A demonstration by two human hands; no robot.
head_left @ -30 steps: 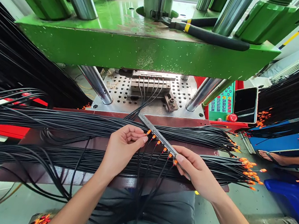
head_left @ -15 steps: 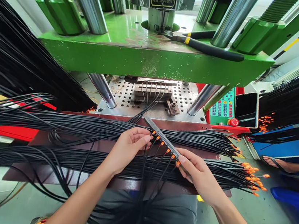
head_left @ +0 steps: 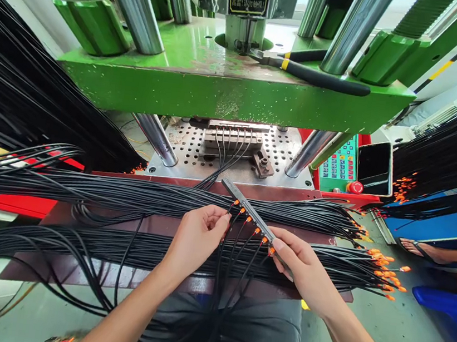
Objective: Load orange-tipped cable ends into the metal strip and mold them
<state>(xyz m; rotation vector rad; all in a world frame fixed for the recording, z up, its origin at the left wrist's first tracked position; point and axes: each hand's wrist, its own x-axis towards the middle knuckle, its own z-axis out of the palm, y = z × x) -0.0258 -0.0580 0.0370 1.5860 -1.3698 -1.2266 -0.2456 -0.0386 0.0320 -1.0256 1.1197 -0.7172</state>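
My right hand (head_left: 295, 258) grips the lower right end of a narrow dark metal bar (head_left: 245, 204), held at a slant above the cable bundles. Several orange cable ends (head_left: 249, 219) sit in a row along the bar's near edge, their black cables (head_left: 238, 251) hanging down towards my lap. My left hand (head_left: 201, 232) is closed, thumb and forefinger pinching a black cable just below the orange end nearest the bar's upper left. One bundle of black cables (head_left: 125, 191) runs behind my hands and another bundle (head_left: 88, 239) passes beneath them.
Ahead stands a green press (head_left: 230, 95) with pliers (head_left: 309, 72) lying on its plate. Below it, a metal mould (head_left: 232, 140) holds several cables on a perforated plate (head_left: 190, 143). A control panel (head_left: 341, 160) is at the right. More cables hang at both sides; another person's foot (head_left: 420, 249) shows far right.
My left hand has shifted slightly down along the cable, away from the bar, and its fingers have curled in more. My right hand and the bar stay nearly still.
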